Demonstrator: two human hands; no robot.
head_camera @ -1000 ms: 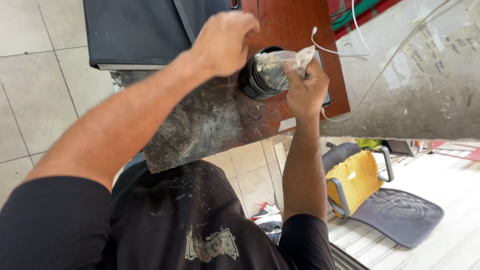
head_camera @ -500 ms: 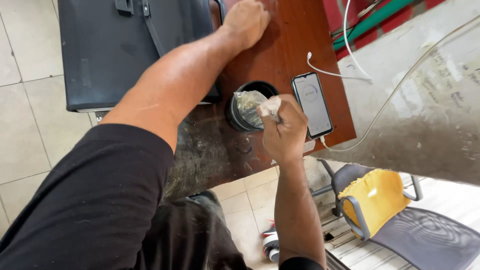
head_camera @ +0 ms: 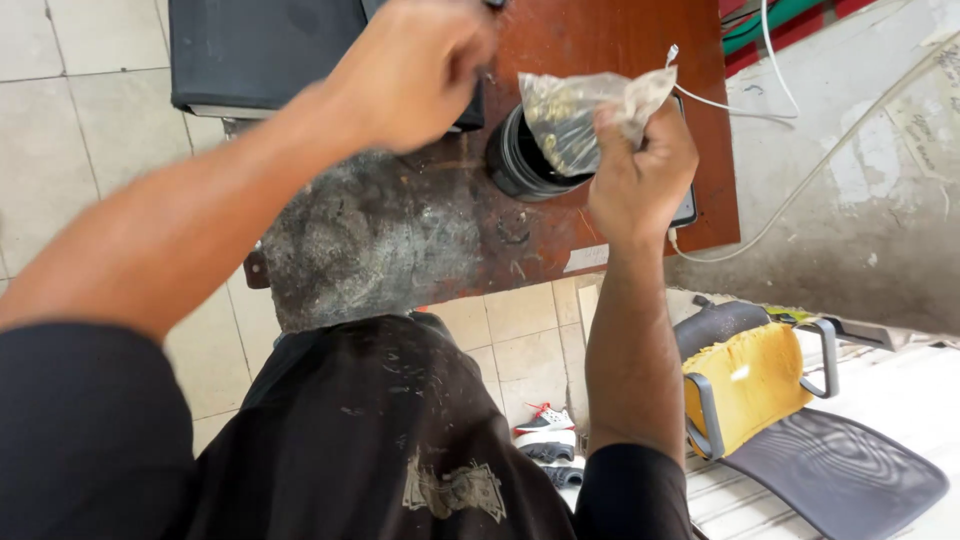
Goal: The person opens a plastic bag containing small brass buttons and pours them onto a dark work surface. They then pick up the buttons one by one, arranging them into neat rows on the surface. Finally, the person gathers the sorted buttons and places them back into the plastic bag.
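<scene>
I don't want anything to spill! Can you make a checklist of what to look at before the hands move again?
1. Plastic bag held firmly: ok, the right hand has it in a closed grip, lifted over the table.
2. Bag over the black round container: ok, it hangs just above it.
3. Bag closed at the top: cannot tell, the fingers cover it.
4. Left hand free: cannot tell, it is a fist near the black case, and what it grips is hidden.
5. Phone safe: not ok, it lies right beside the container, under the right hand.
6. Table edge: ok, the container stands away from it.
</scene>
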